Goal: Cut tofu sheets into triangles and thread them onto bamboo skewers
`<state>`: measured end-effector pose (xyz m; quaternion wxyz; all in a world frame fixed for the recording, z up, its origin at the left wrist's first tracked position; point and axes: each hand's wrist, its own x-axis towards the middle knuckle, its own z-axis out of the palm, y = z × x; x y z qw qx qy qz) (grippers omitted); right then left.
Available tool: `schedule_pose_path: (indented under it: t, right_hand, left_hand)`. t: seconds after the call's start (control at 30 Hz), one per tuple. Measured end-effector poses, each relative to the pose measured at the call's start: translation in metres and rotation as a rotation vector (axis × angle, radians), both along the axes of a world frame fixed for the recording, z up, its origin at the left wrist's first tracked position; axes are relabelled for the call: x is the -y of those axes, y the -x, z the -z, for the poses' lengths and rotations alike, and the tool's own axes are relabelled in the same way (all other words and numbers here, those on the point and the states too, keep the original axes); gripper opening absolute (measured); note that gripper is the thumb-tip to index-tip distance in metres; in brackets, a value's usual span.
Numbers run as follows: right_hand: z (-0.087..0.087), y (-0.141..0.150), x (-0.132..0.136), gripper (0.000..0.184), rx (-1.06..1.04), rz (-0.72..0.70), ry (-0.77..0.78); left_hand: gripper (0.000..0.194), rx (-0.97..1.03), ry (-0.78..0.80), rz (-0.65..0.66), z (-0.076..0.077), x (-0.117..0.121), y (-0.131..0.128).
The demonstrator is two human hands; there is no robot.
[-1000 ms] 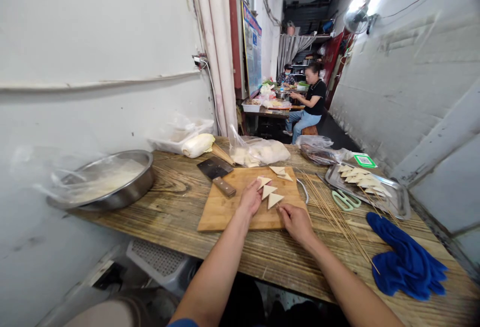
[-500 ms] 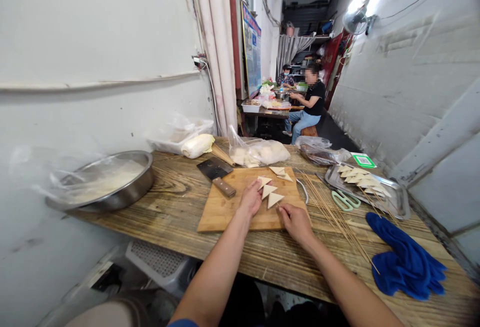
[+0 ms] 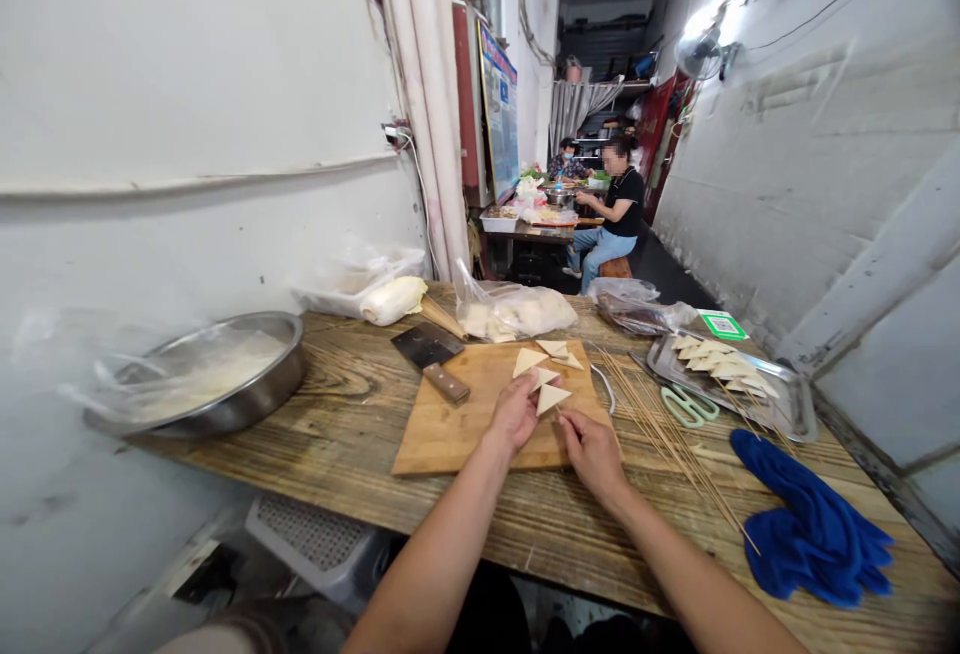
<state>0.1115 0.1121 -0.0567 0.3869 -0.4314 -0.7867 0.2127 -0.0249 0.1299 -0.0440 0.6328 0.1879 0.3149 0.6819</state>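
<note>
Over the wooden cutting board (image 3: 442,434), several thin pale triangular slices, perhaps tofu, form a row, one of them the near triangle (image 3: 553,398). My left hand (image 3: 516,414) is closed around the middle triangle (image 3: 541,377) from the left, its fingertips partly hidden underneath. My right hand (image 3: 591,449) pinches a thin bamboo skewer (image 3: 559,411) whose short visible part enters the near triangle; most of it is hidden. Beyond the left fingers is a far triangle (image 3: 528,361). Two loose triangles (image 3: 561,352) lie overlapping at the board's back right.
A cleaver (image 3: 435,359) rests across the board's left edge. Right of the board lie bamboo skewers (image 3: 667,434), green-handled scissors (image 3: 688,406), a blue cloth (image 3: 814,524) and a metal tray (image 3: 799,409) of skewered triangles. A steel basin (image 3: 247,404) stands left. Two people sit behind.
My left hand has shifted right and closer to me, from the far triangle to the middle one. My right hand stays at the near triangle with the skewer. The view has tilted slightly.
</note>
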Motion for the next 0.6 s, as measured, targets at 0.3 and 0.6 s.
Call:
schedule_pose_path:
  t: [0.3,0.6]
  right_hand:
    - [0.0032,0.0007,0.0017,0.027,-0.041,-0.013,-0.019]
    - [0.0057,0.0002,0.0017,0.027,-0.06,-0.01,-0.11]
  left_hand:
    - [0.022,0.0,0.009,0.012,-0.0056,0.002,0.0014]
    - [0.023,0.012,-0.023,0.056,-0.0099,0.0049,-0.0001]
